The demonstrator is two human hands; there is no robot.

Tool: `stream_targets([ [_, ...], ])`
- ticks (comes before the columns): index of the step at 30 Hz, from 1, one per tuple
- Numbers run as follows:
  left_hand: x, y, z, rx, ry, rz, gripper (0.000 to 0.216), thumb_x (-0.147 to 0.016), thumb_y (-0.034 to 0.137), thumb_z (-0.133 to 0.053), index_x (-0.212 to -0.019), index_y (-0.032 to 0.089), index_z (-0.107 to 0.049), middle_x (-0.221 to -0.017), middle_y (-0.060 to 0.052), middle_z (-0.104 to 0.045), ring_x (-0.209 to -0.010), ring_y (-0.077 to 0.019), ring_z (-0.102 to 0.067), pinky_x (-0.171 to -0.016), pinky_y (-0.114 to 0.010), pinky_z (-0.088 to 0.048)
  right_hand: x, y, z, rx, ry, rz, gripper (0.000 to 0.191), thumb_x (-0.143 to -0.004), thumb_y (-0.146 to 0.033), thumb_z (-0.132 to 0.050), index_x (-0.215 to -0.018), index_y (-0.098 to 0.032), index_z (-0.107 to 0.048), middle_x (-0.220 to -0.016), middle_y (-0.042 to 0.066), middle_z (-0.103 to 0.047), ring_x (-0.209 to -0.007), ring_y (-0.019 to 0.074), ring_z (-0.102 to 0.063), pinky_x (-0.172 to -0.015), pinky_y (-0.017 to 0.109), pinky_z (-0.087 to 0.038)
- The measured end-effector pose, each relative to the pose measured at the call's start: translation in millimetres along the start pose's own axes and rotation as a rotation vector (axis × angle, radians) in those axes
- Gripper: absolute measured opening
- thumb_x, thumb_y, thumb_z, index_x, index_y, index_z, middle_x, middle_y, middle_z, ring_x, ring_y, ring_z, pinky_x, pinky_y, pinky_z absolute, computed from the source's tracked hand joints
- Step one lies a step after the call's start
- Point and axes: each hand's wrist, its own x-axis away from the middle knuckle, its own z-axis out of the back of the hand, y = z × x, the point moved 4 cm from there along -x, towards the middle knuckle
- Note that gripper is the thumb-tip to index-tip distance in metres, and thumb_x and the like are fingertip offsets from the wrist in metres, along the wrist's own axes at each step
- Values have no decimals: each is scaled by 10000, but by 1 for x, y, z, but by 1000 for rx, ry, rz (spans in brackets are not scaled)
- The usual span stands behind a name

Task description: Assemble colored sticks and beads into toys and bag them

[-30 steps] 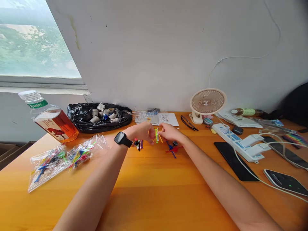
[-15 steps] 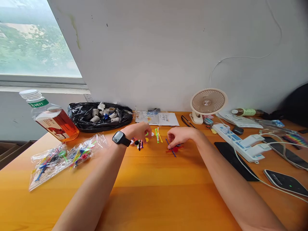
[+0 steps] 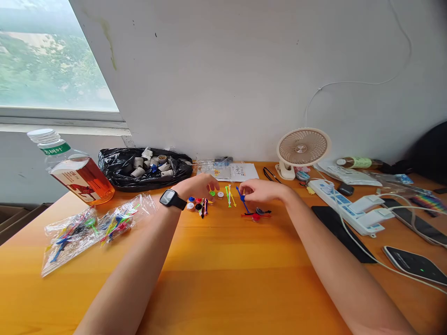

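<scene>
Between the fingertips of my right hand [image 3: 256, 188] is a blue plastic arrow [image 3: 242, 197], tilted upright. Below that hand, a red arrow spinner [image 3: 256, 217] and a dark disc-like piece [image 3: 259, 210] lie on the table. My left hand [image 3: 202, 186] hovers with loosely bent fingers apart over a green disc [image 3: 212, 193]; I see nothing held in it. A white disc [image 3: 220, 195] lies just right of its fingertips. Several coloured discs [image 3: 190, 205] and dark and pink arrows [image 3: 204, 208] lie under its wrist. Green and yellow arrows [image 3: 230, 196] lie between the hands.
Clear bags of coloured pieces [image 3: 75, 232] and a tilted drink bottle [image 3: 77, 172] are on the left. A black plastic bag [image 3: 111, 170] with cardboard-like rolls is behind. To the right are a small fan [image 3: 303, 148], a power strip [image 3: 344, 204] with cables, and a phone [image 3: 417, 264].
My right hand has lifted the blue arrow up and left, off the red spinner on the table. My left hand has shifted slightly left and its fingers have loosened.
</scene>
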Motion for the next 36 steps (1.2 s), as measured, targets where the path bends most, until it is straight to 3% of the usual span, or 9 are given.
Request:
stream_targets([
  [4, -3, 4, -1, -19, 53, -66, 388, -807, 406, -804, -1157, 238, -828, -1080, -75, -798, -903, -203, -722, -753, -242, -512, -4, 5, 3, -187, 75, 56, 193, -803, -135, -641, -976, -200, -696, -802, 4, -685, -632, 146, -646, -593, 239, -475],
  [7, -7, 4, -7, -30, 62, -77, 284, -850, 367, -757, -1082, 232, -850, -1020, -68, -806, -891, -199, -719, -740, -239, -499, -7, 9, 3, -395, 98, 75, 267, -839, -163, -648, -1100, -200, -689, -854, 13, -687, -650, 148, -685, -605, 246, -533],
  [10, -8, 1, -11, -26, 51, -57, 202, -858, 303, -735, -994, 218, -859, -944, -59, -810, -871, -199, -719, -720, -240, -489, -8, 9, 2, -565, 101, 90, 270, -857, -192, -680, -1127, -193, -692, -822, 13, -691, -667, 158, -706, -654, 278, -590],
  [15, -4, 3, -2, -34, 170, -83, 258, -876, 253, -699, -1095, 199, -825, -1099, -71, -807, -945, -219, -719, -809, -269, -520, -9, 3, 2, -693, 114, 105, 229, -875, -203, -708, -1104, -197, -692, -795, -4, -701, -641, 137, -703, -661, 271, -608],
  [20, -1, 26, 10, 263, 281, -176, 304, -988, 313, -590, -1180, 178, -783, -1080, -79, -809, -975, -209, -739, -872, -294, -560, -14, -4, -2, -846, 186, 163, 287, -836, -247, -803, -1058, -198, -629, -798, -8, -712, -681, 144, -712, -685, 278, -600],
  [25, -3, 41, 14, 623, 362, -237, 333, -899, 342, -751, -1156, 131, -767, -1053, -111, -807, -925, -210, -769, -866, -322, -610, -21, -13, -6, -972, 320, 234, 390, -757, -317, -893, -1040, -209, -647, -866, 9, -732, -800, 160, -720, -793, 319, -618],
  [30, -5, 39, 16, 606, 475, -207, 294, -868, 296, -783, -1100, 117, -772, -927, -94, -796, -850, -194, -764, -828, -310, -628, -24, -21, -7, -1037, 414, 175, 180, -801, -259, -789, -928, -198, -677, -809, 12, -713, -725, 141, -675, -726, 286, -596],
  [34, -4, 42, 17, 490, 525, -244, 270, -897, 315, -761, -1105, 144, -785, -1140, -121, -782, -901, -191, -779, -808, -285, -637, -21, -26, -5, -1003, 424, 146, 66, -836, -232, -696, -869, -175, -702, -834, 43, -743, -737, 138, -675, -716, 256, -556],
  [36, -3, 45, 17, 481, 505, -254, 288, -888, 334, -778, -1107, 148, -790, -1116, -117, -791, -890, -195, -786, -800, -285, -644, -20, -27, -3, -953, 443, 141, 46, -827, -208, -684, -841, -169, -704, -814, 37, -739, -739, 138, -675, -696, 243, -534],
])
